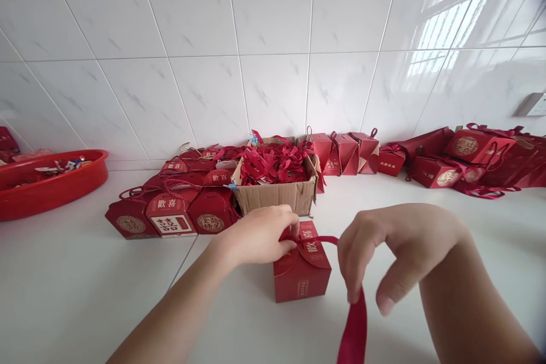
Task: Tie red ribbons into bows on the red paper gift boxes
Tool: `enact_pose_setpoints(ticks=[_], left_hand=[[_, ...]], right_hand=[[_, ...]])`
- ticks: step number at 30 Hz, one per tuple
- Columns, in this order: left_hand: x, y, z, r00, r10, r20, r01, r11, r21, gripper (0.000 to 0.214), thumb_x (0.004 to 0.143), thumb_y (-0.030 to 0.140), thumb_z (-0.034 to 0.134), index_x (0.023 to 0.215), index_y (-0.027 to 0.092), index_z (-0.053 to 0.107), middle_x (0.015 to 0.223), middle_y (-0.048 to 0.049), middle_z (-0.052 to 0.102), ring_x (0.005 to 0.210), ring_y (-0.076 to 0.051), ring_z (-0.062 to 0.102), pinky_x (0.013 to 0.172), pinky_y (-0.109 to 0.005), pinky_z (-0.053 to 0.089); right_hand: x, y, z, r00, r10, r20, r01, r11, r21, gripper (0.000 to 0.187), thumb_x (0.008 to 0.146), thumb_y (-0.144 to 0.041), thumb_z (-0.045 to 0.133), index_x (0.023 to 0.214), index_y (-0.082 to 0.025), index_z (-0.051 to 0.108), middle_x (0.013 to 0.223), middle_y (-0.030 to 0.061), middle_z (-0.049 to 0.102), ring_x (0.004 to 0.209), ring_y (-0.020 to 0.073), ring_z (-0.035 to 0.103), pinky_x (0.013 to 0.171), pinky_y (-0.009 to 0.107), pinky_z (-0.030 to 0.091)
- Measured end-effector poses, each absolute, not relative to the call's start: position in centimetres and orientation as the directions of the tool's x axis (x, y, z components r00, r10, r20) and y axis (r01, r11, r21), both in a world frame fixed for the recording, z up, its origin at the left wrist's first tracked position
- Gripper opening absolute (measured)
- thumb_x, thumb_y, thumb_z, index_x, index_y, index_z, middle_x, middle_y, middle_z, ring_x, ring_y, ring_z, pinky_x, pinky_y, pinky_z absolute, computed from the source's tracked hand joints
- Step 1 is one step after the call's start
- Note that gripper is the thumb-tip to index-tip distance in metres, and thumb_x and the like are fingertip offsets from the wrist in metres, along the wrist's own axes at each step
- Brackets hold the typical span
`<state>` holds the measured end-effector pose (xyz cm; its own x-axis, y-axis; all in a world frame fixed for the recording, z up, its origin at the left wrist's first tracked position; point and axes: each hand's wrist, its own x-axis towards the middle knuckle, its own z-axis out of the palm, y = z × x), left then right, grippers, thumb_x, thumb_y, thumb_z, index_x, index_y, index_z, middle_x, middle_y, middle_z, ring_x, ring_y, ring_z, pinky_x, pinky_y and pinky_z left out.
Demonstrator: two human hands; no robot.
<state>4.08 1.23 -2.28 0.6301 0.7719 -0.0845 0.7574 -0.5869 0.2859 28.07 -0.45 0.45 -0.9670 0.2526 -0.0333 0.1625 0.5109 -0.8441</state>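
A small red gift box (302, 281) with gold lettering stands upright on the white counter in front of me. My left hand (262, 233) pinches at its top left, where a red ribbon (353, 333) crosses the curved closing flaps. From the box top the ribbon runs right to my right hand (401, 244), then hangs down below it. The fingers of that hand are curled with the ribbon at them, while the thumb stands apart. My left fingertips are partly hidden, so how much ribbon they grip does not show.
Behind the box is a cardboard carton (277, 198) full of red ribbons. Several red gift boxes (170, 213) are grouped left of it, and more boxes (482, 145) with ribbons lie at the right. A red basin (55, 196) is at the far left. The tiled wall (273, 91) closes off the back.
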Motion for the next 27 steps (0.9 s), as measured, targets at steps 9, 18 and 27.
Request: enact_pose_setpoints(ticks=[9, 18, 27], left_hand=[[4.3, 1.7, -2.7, 0.625, 0.775, -0.092, 0.748, -0.561, 0.354, 0.013, 0.083, 0.032, 0.05, 0.079, 0.022, 0.056, 0.089, -0.0017, 0.061, 0.073, -0.017, 0.057, 0.059, -0.028, 0.04], [3.7, 1.4, -2.0, 0.603, 0.778, -0.179, 0.789, -0.546, 0.281, 0.01, 0.081, 0.024, 0.046, 0.076, 0.021, 0.055, 0.092, -0.004, 0.056, 0.082, -0.019, 0.056, 0.067, -0.029, 0.042], [3.6, 1.8, -2.1, 0.598, 0.756, -0.266, 0.798, -0.531, 0.286, 0.015, 0.086, 0.028, 0.038, 0.08, 0.021, 0.05, 0.095, -0.0032, 0.056, 0.076, -0.018, 0.057, 0.062, -0.03, 0.041]], right_hand=[[24.5, 1.8, -2.2, -0.663, 0.747, 0.046, 0.633, 0.593, -0.497, 0.019, 0.081, -0.02, 0.055, 0.092, -0.024, 0.07, 0.099, 0.0017, 0.071, 0.09, 0.0201, 0.063, 0.077, 0.032, 0.048], [23.7, 3.5, -3.9, -0.724, 0.68, -0.115, 0.611, 0.556, -0.564, 0.033, 0.083, -0.027, 0.053, 0.115, -0.026, 0.061, 0.113, 0.0036, 0.066, 0.094, 0.0225, 0.06, 0.075, 0.034, 0.045], [23.5, 3.8, -4.0, -0.66, 0.716, -0.227, 0.701, 0.478, -0.529, 0.037, 0.082, -0.036, 0.057, 0.116, -0.022, 0.059, 0.106, 0.0058, 0.066, 0.09, 0.0224, 0.059, 0.072, 0.032, 0.045]])
